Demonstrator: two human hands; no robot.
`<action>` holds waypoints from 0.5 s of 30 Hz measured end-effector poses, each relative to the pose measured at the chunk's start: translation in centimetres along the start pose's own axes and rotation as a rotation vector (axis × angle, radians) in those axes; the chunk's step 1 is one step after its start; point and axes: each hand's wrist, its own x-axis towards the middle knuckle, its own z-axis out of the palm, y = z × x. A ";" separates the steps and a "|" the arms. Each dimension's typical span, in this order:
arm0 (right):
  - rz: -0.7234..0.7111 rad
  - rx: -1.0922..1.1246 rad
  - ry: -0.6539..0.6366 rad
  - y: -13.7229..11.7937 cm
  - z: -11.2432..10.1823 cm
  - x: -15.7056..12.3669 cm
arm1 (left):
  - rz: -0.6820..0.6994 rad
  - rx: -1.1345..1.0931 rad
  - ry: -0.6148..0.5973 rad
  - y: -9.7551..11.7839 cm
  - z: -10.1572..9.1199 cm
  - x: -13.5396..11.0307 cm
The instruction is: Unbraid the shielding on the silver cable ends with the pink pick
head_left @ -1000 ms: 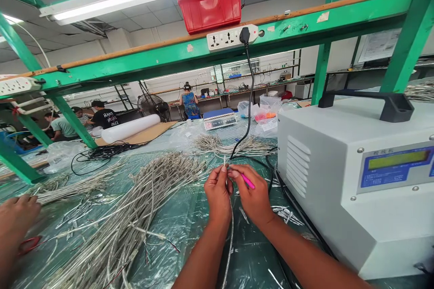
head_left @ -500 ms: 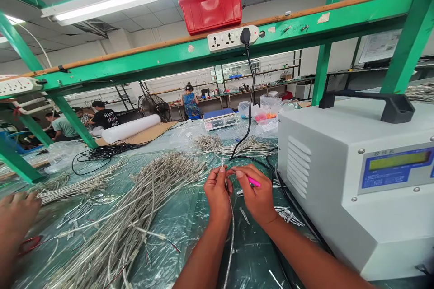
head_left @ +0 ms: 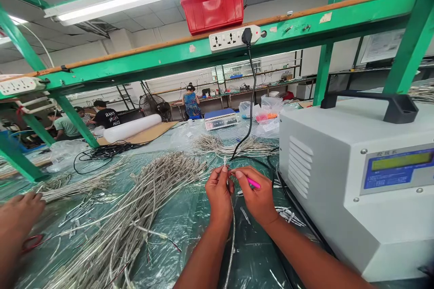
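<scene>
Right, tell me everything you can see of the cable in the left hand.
The cable is thin and silvery grey, with a fine, braided-looking surface. Its upper end, whitish, stands up just above the left hand, which pinches it. Below the grip, it runs in a gentle curve between the forearms and out at the bottom edge of the picture. The right hand holds a pink tool beside it; whether the tool touches it is too small to tell.
</scene>
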 end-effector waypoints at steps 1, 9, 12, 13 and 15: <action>0.003 -0.002 0.000 0.0 0.0 0.0 | 0.000 0.000 -0.002 0.0 0.0 0.0; 0.004 -0.014 0.000 0.0 0.0 0.0 | 0.005 -0.013 -0.014 0.1 0.2 -0.1; -0.001 -0.021 0.001 0.0 -0.1 0.0 | 0.004 -0.010 -0.019 0.1 0.1 -0.1; -0.003 -0.024 0.002 0.0 -0.1 0.0 | 0.003 -0.007 -0.022 0.1 0.1 -0.1; -0.008 -0.033 0.002 0.1 -0.1 0.1 | 0.003 0.000 -0.026 0.1 0.1 0.0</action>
